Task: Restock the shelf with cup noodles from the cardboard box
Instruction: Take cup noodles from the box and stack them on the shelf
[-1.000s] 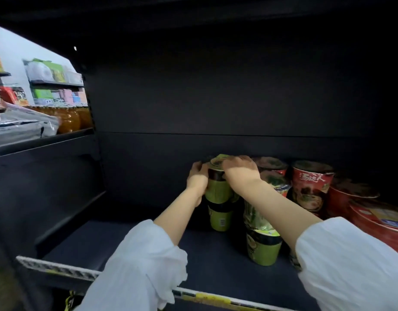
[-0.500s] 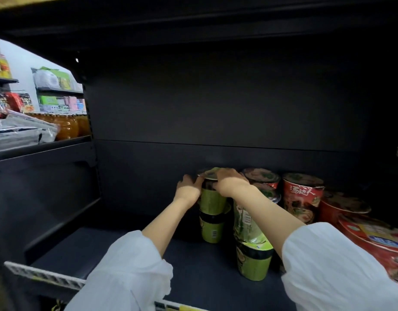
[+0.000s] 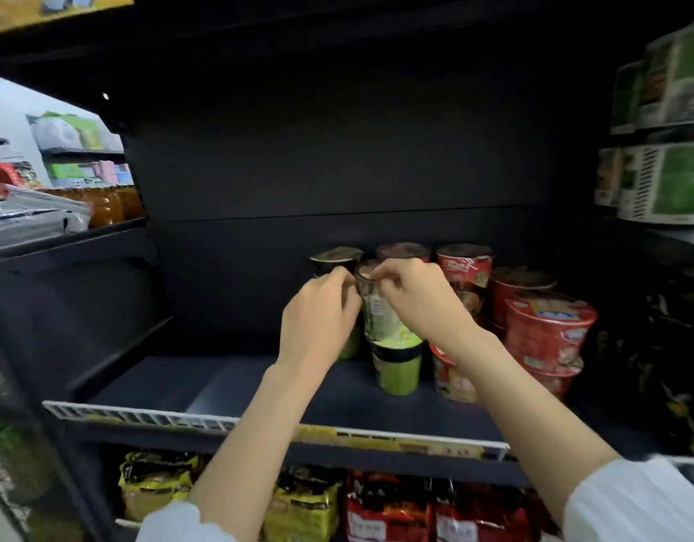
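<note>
On the dark shelf (image 3: 228,381) two stacks of green cup noodles stand left of the red ones. The rear stack's top cup (image 3: 334,257) is near the back wall. In front, an upper green cup (image 3: 380,320) sits on a lower green cup (image 3: 397,367). My left hand (image 3: 318,314) curls against the upper front cup's left side, fingertips at its rim. My right hand (image 3: 415,299) pinches the same cup's lid edge from the right. Red cup noodles (image 3: 464,264) and wider red bowls (image 3: 548,326) fill the right. The cardboard box is out of view.
A white wire rail (image 3: 149,416) with price tags runs along the shelf's front edge. Below it hang yellow noodle packs (image 3: 153,483) and red noodle packs (image 3: 392,510). Boxed goods (image 3: 666,181) sit at upper right. Orange bottles (image 3: 114,201) stand on the left neighbouring shelf.
Both hands have come off the rear stack's top cup and drawn back to the front stack's upper cup. The view has pulled back and tilted down, showing the shelf below.
</note>
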Demonstrator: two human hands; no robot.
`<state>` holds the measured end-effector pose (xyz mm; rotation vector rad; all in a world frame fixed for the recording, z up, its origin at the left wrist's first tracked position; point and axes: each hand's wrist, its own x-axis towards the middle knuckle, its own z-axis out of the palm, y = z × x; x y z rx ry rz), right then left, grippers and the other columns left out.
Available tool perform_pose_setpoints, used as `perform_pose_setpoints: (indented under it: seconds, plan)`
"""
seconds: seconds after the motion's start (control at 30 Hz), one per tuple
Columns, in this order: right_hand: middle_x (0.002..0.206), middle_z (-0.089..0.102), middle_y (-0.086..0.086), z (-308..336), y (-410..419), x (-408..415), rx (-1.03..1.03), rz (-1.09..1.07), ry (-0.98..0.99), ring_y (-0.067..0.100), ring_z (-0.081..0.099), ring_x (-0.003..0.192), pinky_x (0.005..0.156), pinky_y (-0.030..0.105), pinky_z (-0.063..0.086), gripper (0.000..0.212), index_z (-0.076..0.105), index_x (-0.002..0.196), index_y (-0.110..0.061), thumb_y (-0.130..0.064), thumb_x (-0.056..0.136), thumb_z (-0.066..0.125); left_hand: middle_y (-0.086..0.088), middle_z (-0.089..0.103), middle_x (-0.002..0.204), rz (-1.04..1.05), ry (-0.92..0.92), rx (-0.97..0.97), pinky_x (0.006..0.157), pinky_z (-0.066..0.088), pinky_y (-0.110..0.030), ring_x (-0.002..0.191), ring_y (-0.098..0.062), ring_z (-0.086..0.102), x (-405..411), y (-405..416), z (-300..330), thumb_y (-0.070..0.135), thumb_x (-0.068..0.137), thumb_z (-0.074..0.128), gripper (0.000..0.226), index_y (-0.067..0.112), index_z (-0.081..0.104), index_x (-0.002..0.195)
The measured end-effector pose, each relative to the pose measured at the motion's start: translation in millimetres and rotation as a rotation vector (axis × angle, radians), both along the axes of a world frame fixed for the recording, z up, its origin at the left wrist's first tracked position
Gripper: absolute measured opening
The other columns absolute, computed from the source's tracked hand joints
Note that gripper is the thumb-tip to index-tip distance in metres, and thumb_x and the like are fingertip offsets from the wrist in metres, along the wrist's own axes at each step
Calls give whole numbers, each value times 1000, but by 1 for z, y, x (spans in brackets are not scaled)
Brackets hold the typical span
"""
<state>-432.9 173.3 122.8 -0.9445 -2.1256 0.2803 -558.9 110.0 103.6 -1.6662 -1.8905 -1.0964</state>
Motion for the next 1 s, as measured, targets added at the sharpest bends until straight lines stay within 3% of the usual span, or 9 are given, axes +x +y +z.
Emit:
perform_pose_setpoints:
  seconds: [0.1, 0.37, 0.5, 0.6, 0.67, 0.73, 0.87, 1.0]
  plan:
    - [96, 73, 4, -16, -42, 55, -17, -47, 8, 22, 67, 89, 80, 37, 53, 29, 70, 104, -17, -12, 87, 47, -1, 68, 85, -109, -109, 20, 62, 50, -36, 77, -21, 63, 52, -33, -22, 26, 94, 49, 19, 15, 62, 102]
    - [79, 71, 4, -84, -147, 226, -166, -290, -114, 20, 65, 68, 66, 40, 56, 24, 68, 106, -16, -19, 95, 47, 4, 66, 74, -388, -256, -179, 57, 52, -38, 65, -15, 62, 210, -100, -81, 27, 95, 52, 13, 21, 61, 101]
    - [87, 72, 4, -121, -185, 321, -306, -460, -190, 22, 67, 78, 70, 38, 56, 23, 69, 103, -16, -19, 94, 48, 7, 63, 73, -547, -181, -379, 52, 49, -33, 61, -13, 61, 302, -127, -110, 27, 96, 50, 16, 23, 60, 107]
    - [81, 67, 5, -144, -205, 389, -422, -579, -229, 27, 65, 78, 62, 32, 49, 19, 66, 90, -19, -20, 93, 48, 7, 56, 64, -655, -144, -506, 46, 40, -29, 53, -14, 54, 372, -140, -128, 25, 95, 49, 16, 24, 60, 107]
    - [80, 69, 5, -157, -211, 432, -496, -632, -255, 28, 66, 76, 63, 35, 52, 16, 63, 84, -20, -20, 91, 48, 3, 60, 73, -702, -138, -560, 56, 45, -31, 66, -19, 59, 415, -142, -135, 23, 95, 49, 18, 22, 62, 108]
    - [89, 70, 9, -169, -212, 476, -553, -678, -281, 30, 66, 84, 71, 37, 55, 19, 67, 91, -15, -20, 89, 49, -1, 65, 87, -729, -119, -595, 66, 50, -34, 81, -21, 61, 457, -137, -141, 23, 94, 50, 18, 21, 62, 107]
    - [101, 67, 13, -194, -204, 566, -619, -707, -345, 32, 62, 99, 78, 38, 51, 20, 66, 98, -11, -19, 87, 52, 4, 63, 83, -707, -92, -691, 56, 45, -30, 74, -18, 58, 540, -115, -159, 28, 95, 49, 14, 24, 60, 104]
    - [108, 67, 13, -221, -184, 654, -663, -727, -334, 32, 60, 104, 83, 40, 51, 26, 66, 107, -8, -17, 87, 52, 1, 66, 101, -677, -51, -828, 66, 48, -33, 83, -20, 61, 619, -93, -184, 24, 94, 50, 20, 19, 59, 111]
